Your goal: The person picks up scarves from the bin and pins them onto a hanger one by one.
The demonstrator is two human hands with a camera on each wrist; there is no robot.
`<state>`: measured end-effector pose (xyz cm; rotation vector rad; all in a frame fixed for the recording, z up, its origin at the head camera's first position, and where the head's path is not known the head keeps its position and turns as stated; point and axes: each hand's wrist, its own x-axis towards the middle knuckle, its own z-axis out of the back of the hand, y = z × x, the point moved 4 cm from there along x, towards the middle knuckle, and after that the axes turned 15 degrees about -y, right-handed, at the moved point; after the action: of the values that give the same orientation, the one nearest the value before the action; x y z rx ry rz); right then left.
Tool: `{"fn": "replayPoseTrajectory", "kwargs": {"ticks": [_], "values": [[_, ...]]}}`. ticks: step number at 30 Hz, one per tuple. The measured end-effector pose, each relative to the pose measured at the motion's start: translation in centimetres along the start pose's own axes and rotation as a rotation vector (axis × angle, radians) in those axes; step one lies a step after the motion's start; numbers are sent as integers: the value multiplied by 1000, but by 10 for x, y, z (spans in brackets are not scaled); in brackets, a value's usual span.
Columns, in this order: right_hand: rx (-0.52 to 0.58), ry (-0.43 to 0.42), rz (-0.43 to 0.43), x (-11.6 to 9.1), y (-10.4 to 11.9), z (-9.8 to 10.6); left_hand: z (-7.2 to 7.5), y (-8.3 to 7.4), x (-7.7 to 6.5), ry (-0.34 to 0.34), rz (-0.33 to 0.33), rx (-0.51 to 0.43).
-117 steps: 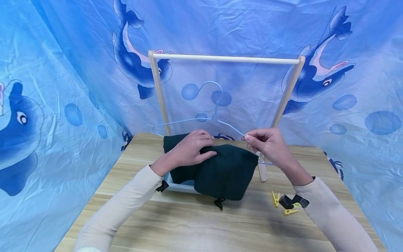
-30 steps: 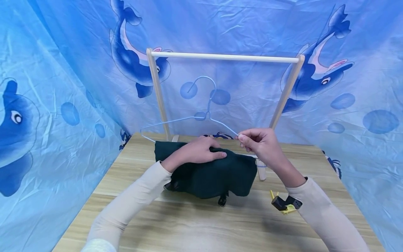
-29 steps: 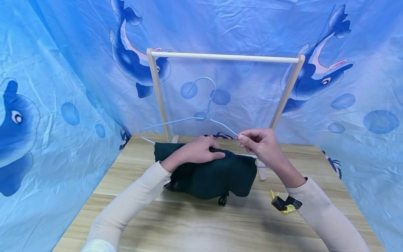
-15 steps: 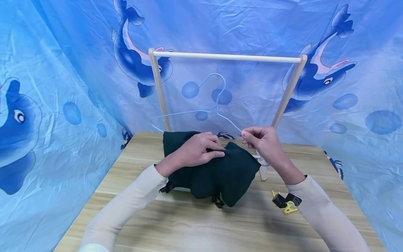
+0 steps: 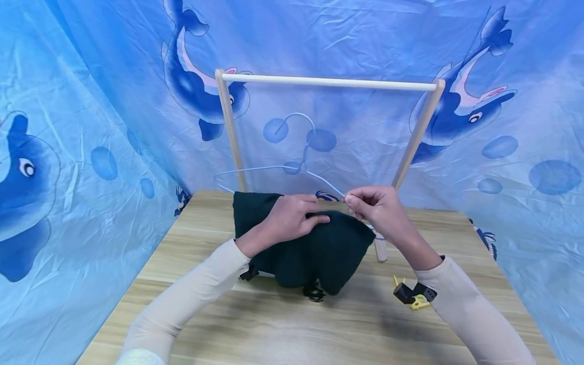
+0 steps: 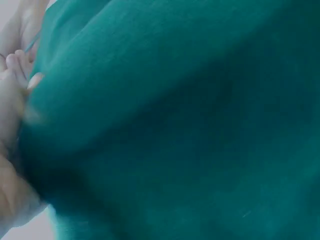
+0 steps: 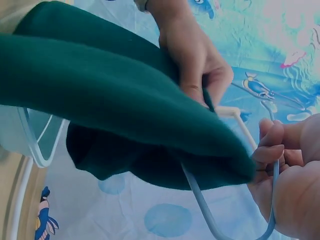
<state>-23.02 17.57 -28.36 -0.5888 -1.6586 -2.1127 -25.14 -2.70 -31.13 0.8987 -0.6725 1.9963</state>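
Observation:
My left hand (image 5: 294, 215) pinches a dark green cloth (image 5: 337, 248) at its upper fold. The cloth drapes over the lower bar of a pale blue wire hanger (image 5: 255, 169), and dark fringe-like strands (image 5: 314, 292) dangle from its lower edge. My right hand (image 5: 383, 208) pinches the hanger's right shoulder wire. In the right wrist view the hanger's rounded end (image 7: 205, 205) emerges from under the cloth (image 7: 100, 85), with the left hand (image 7: 195, 60) on the fold. Green cloth (image 6: 175, 120) fills most of the left wrist view, beside the left fingers.
Behind the hands stands a small wooden rack with a white crossbar (image 5: 328, 81). A pale tub (image 7: 42, 160) shows under the cloth in the right wrist view. Yellow clothespins (image 5: 418, 303) lie on the wooden table (image 5: 292, 329) near the right wrist. A dolphin-print curtain (image 5: 365, 30) surrounds the table.
Both hands keep their grips. The hanger and cloth have swayed slightly, the hook rising and tilting right half a second ago, then dropping back left. The cloth's right part hangs in a different fold.

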Motion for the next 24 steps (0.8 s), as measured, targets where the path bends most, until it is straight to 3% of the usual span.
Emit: {"fn": "replayPoseTrajectory", "kwargs": {"ticks": [5, 8, 11, 13, 20, 24], "values": [[11, 14, 5, -2, 3, -2, 13, 11, 6, -217, 271, 12], [36, 41, 19, -4, 6, -4, 19, 17, 13, -241, 370, 89], [60, 78, 37, -6, 11, -5, 20, 22, 20, -178, 405, 181], [71, 84, 46, -7, 13, -6, 17, 23, 23, -102, 420, 183], [70, -8, 87, -3, 15, -4, -3, 15, 20, 241, 384, 6], [39, -28, 90, -1, 14, -1, -5, 11, 13, 308, 283, -42]]}}
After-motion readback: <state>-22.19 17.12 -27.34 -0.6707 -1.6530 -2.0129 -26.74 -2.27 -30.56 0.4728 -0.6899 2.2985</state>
